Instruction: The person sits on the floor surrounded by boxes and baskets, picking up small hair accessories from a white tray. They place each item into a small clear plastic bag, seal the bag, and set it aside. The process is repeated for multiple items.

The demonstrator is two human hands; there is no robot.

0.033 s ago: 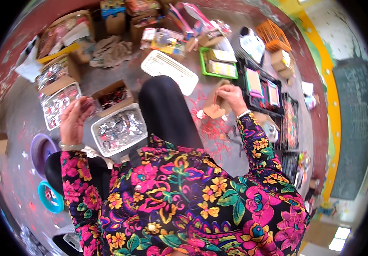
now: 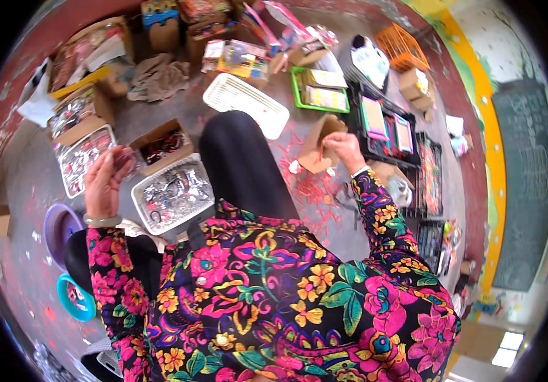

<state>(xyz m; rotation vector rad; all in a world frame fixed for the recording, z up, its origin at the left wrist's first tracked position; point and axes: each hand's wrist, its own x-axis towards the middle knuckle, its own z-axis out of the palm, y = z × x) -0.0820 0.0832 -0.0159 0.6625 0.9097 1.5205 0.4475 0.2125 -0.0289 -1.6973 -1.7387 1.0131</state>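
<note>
My left hand (image 2: 104,181) is raised over the floor at the left, fingers curled around a small dark shiny piece (image 2: 123,160). Just right of it lie a white tray of shiny wrapped pieces (image 2: 141,205) and an open cardboard box (image 2: 159,145). My right hand (image 2: 345,150) reaches forward and grips a folded brown cardboard piece (image 2: 320,141) that stands on the floor. Red scraps (image 2: 312,188) are scattered below that hand. My black-clad knee (image 2: 242,162) lies between the two hands.
A white slatted tray (image 2: 245,102), a green tray (image 2: 299,95) and black trays of coloured items (image 2: 414,149) lie ahead and to the right. An orange basket (image 2: 401,44) stands far right. Boxes of shiny pieces (image 2: 80,137), a purple bowl (image 2: 57,226) and a teal bowl (image 2: 73,296) are at left.
</note>
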